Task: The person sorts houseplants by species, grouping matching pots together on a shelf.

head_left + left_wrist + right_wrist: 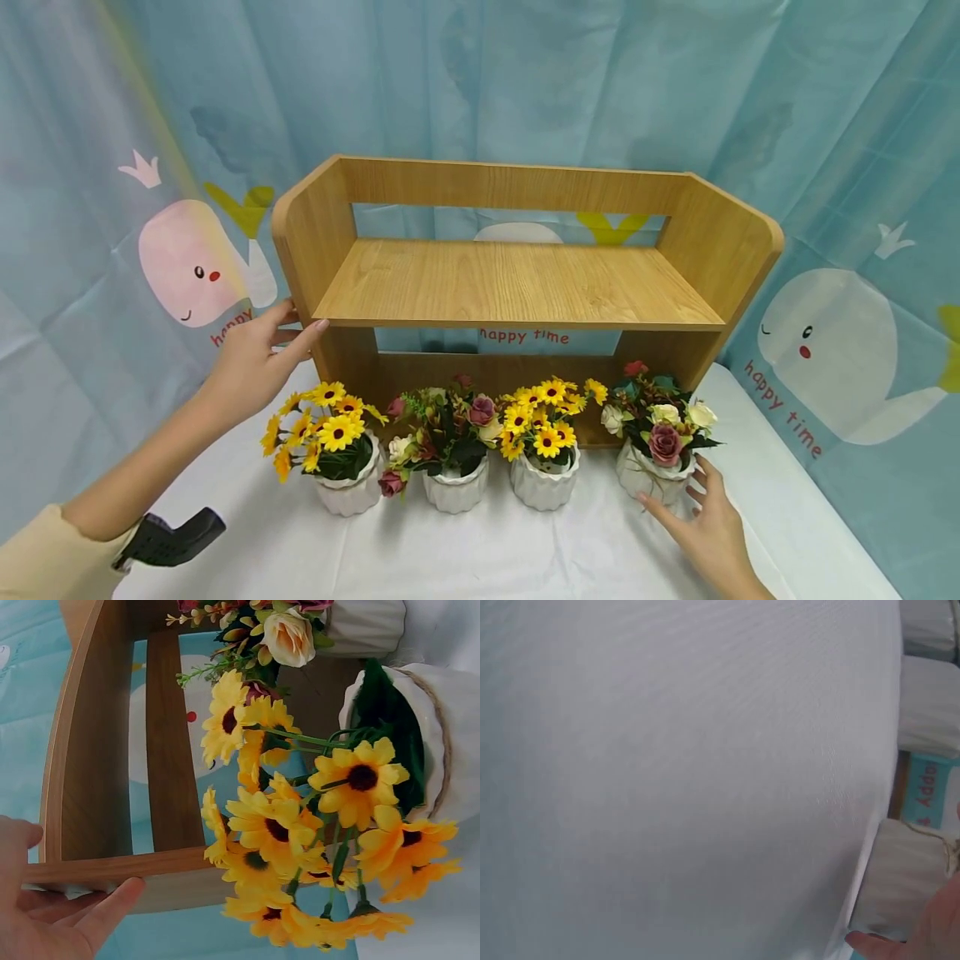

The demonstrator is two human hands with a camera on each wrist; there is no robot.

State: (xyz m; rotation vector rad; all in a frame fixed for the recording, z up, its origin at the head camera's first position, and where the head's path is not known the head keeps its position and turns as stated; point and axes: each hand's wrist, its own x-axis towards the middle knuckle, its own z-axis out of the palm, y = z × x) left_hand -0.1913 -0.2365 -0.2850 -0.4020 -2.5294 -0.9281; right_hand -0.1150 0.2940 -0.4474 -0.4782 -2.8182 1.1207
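A two-tier wooden shelf [517,283] stands behind a row of potted artificial flowers. My left hand [251,358] grips its left side panel, the thumb at the front edge of the upper board and the other fingers on the outer face. In the left wrist view, that hand [52,922] meets the wood beside yellow sunflowers [277,832]. At the right end, my right hand [712,529] holds a white ribbed flower pot [637,473] with pink and cream roses, thumb at the front, fingers along its right side. The right wrist view catches only part of this hand [937,926] against the pot.
Left of that pot stand a yellow sunflower pot [545,483], a mixed rose pot [457,492] and another sunflower pot [351,493]. A white cloth [465,558] covers the table. Blue curtains [525,83] with whale prints hang behind and at both sides.
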